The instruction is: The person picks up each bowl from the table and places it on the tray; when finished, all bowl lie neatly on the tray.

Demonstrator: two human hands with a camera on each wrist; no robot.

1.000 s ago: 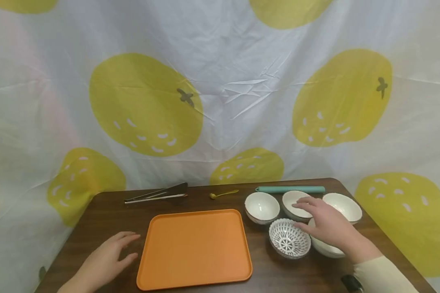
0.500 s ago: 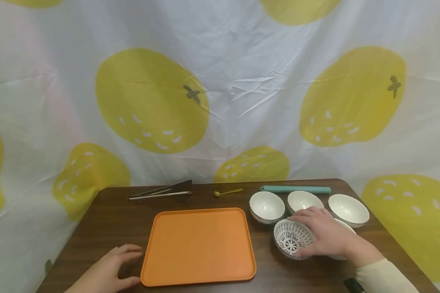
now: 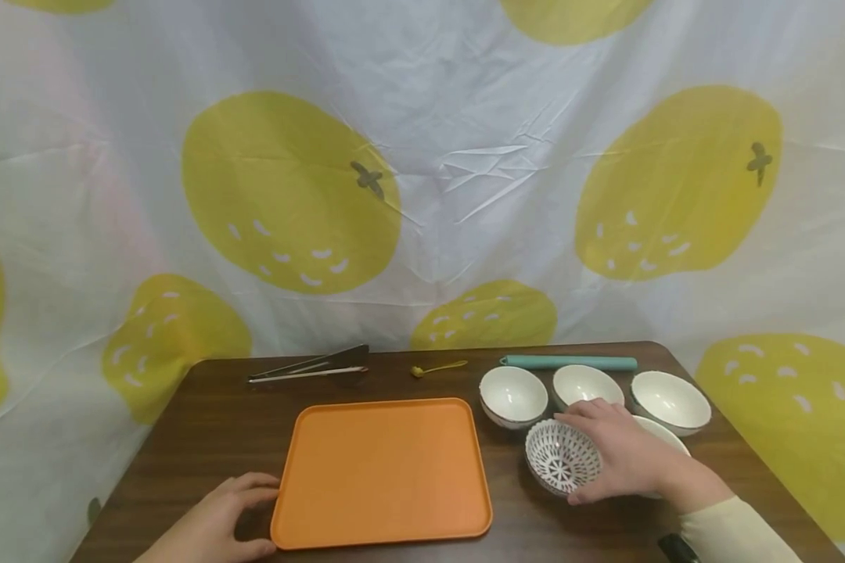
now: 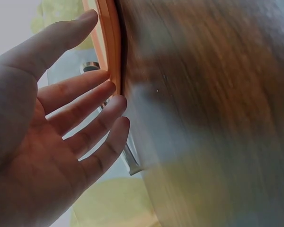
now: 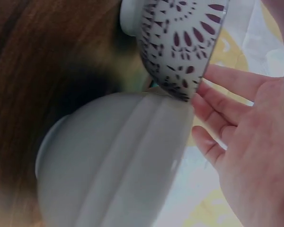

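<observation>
My left hand (image 3: 214, 524) is at the left edge of an orange tray (image 3: 383, 473). Its fingers are nearly straight, their tips at the tray's rim in the left wrist view (image 4: 114, 42). My right hand (image 3: 627, 453) spans the right side of a small white bowl with a dark leaf-like pattern (image 3: 559, 461), its thumb at the near rim and a finger at the far rim. Seen from the right wrist, fingertips meet the rim of that patterned bowl (image 5: 180, 47), beside a plain white bowl (image 5: 118, 161). My right hand partly covers this plain bowl in the head view.
Several white bowls, such as the left one (image 3: 512, 395) and the right one (image 3: 669, 400), stand close around my right hand. A teal roll (image 3: 570, 363), a small yellow spoon-like item (image 3: 436, 368) and tongs (image 3: 310, 374) lie along the table's back edge, before a hanging cloth.
My right hand has come left and down from above the bowls to the patterned bowl's rim. My left hand has moved in to the tray's left edge. The tray and bowls stay put.
</observation>
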